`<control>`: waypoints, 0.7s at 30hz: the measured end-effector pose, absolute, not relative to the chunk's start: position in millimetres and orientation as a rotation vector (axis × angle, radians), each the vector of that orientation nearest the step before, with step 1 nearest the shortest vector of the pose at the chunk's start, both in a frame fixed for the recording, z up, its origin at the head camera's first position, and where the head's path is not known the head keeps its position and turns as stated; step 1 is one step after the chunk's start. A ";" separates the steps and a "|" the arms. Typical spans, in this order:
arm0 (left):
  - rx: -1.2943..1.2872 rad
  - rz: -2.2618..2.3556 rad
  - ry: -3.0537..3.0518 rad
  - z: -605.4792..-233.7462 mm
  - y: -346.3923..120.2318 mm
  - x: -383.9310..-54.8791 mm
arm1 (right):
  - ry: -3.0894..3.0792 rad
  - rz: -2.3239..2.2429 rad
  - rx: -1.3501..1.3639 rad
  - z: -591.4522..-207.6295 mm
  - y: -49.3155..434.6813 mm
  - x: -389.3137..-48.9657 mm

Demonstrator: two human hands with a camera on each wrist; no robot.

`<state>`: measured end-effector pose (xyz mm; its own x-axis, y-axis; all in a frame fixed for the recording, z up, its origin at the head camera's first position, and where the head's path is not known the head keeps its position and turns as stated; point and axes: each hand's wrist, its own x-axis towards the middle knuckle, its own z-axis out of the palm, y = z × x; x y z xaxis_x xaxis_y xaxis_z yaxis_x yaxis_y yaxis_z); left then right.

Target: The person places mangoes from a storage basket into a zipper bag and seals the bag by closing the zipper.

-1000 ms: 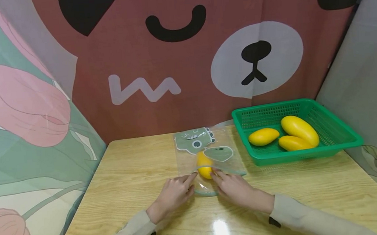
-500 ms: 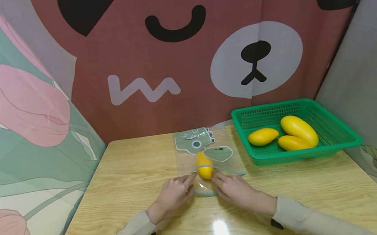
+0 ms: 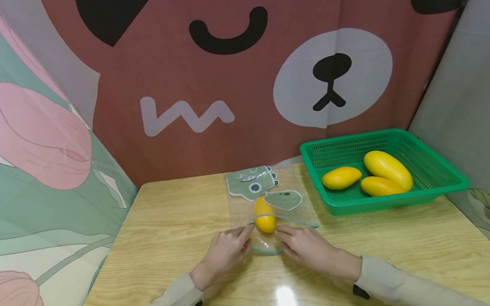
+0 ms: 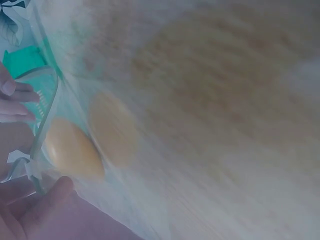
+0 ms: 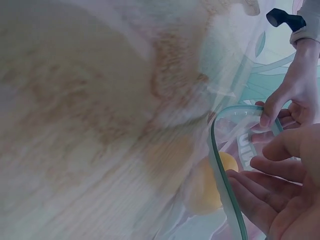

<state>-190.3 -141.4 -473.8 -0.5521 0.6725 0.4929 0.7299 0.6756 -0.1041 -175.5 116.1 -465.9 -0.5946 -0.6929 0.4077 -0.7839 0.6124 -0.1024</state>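
Note:
A clear zip bag (image 3: pixel 237 211) printed with a green cartoon animal lies on the wooden table, its mouth spread toward me. Inside, just past the opening, is a yellow mango (image 3: pixel 265 223). My left hand (image 3: pixel 228 252) pinches the left side of the bag's rim; in the right wrist view its thumb (image 5: pixel 270 111) lies over that edge. On the other side, my right hand (image 3: pixel 306 249) has its fingers reaching into the mouth beside the mango. In the right wrist view these fingers (image 5: pixel 255 197) are loosely extended near the rim.
A green plastic basket (image 3: pixel 397 201) stands at the back right of the table (image 3: pixel 179 201). It holds several yellow mangoes: one on the left (image 3: pixel 342 178), two touching on the right (image 3: pixel 388 169). A printed curtain (image 3: pixel 253 142) hangs directly behind the table.
The right hand's fingertips have drawn slightly away from the mango. The mango has shifted very slightly left. The left hand has stayed in place at the rim.

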 end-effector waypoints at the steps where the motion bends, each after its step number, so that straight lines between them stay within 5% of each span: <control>1: -1.085 -0.155 -2.389 -473.6 -141.6 -190.1 | -2.509 0.396 1.191 -465.9 116.4 -175.5; 21: -1.100 -0.137 -2.381 -473.6 -142.5 -188.7 | -2.367 0.636 1.221 -462.1 122.0 -175.6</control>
<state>-188.7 -142.5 -473.6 -0.5419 0.6845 0.4876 0.7359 0.6667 -0.1181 -175.6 122.0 -462.1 -0.5378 -0.6491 0.5381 -0.8313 0.5146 -0.2101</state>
